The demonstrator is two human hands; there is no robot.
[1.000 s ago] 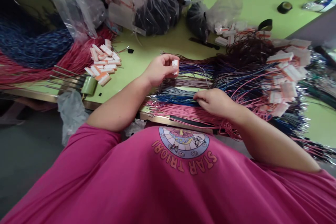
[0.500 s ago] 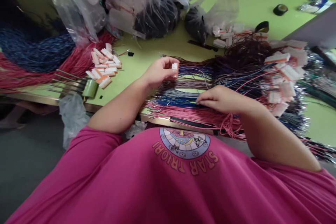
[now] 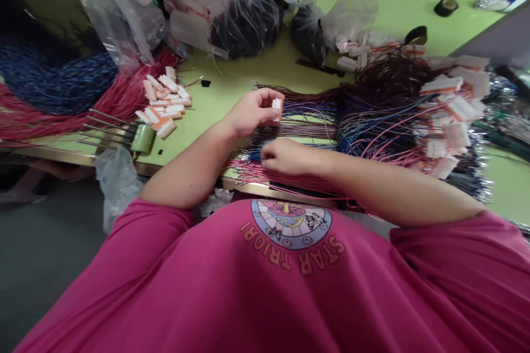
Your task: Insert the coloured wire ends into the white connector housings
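— What is held by the left hand [image 3: 250, 114]?
— A small white-and-orange connector [image 3: 277, 110] is pinched there between thumb and fingers, with its white face left exposed at the fingertips. Purple wires [image 3: 312, 108] are spread out to the right of that pinch.

— How is the right hand [image 3: 285, 156] posed?
— Its fingers are curled downward and drawn together over the blue wires [image 3: 253, 153], near their tips. Whether a wire is gripped cannot be told, as the fingertips are hidden under the hand. It is placed nearer the body than the pinched connector, and apart from it.

— What is laid about the right hand?
— Pink wires [image 3: 298, 181] are laid out on its near side. Brown wires [image 3: 317, 130] are stretched on its far side.

— And farther to the right of both grips?
— A cluster of white and orange connectors [image 3: 449, 100] is gathered there, with wires run toward it.

— What is seen left of the pinch?
— A pile of similar connectors [image 3: 163, 100] is heaped on the green table [image 3: 232, 75]. A green cylinder [image 3: 143, 139] with metal rods is set just nearer the body than that pile.

— And beyond the pinch?
— Dark contents are enclosed in a clear plastic bag [image 3: 244, 30].
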